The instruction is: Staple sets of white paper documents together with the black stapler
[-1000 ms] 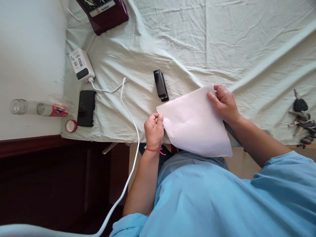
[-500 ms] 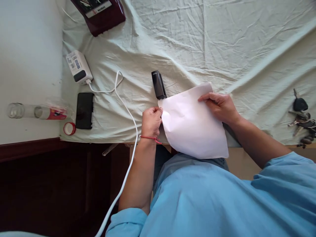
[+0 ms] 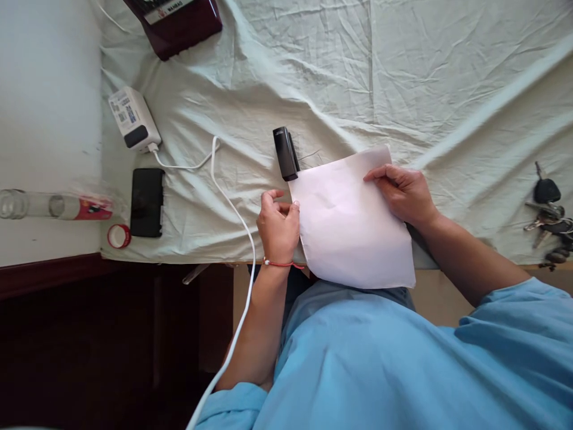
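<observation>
Paper and stapler at the table's near edge; clock directions are read from the paper's middle, 12 o'clock pointing away from the wearer. Nearest, at 6 o'clock, is the wearer's blue shirt. The paper projects past the table edge above the lap, slightly bowed and unfolded; whether it is one sheet or several cannot be told. At 9 o'clock, the left hand, with a red bracelet at its wrist, is loosely curled, thumb at the paper's edge; whether it grips cannot be told. At 2 o'clock, the right hand grasps the paper's side, forefinger over the upper face. Between 10 and 11 o'clock, the black stapler lies on the pale cloth, its near end meeting the paper's corner; whether the corner sits inside its mouth is unclear. State of the work: bringing the two together appears done or nearly so; neither hand is on the stapler and no staple can be made out, so no fastening is evident. Farther out: keys at 3 o'clock; a phone, red-edged cap and bottle toward 9; a white box with its cable toward 10; a dark red case farthest, toward 11.
</observation>
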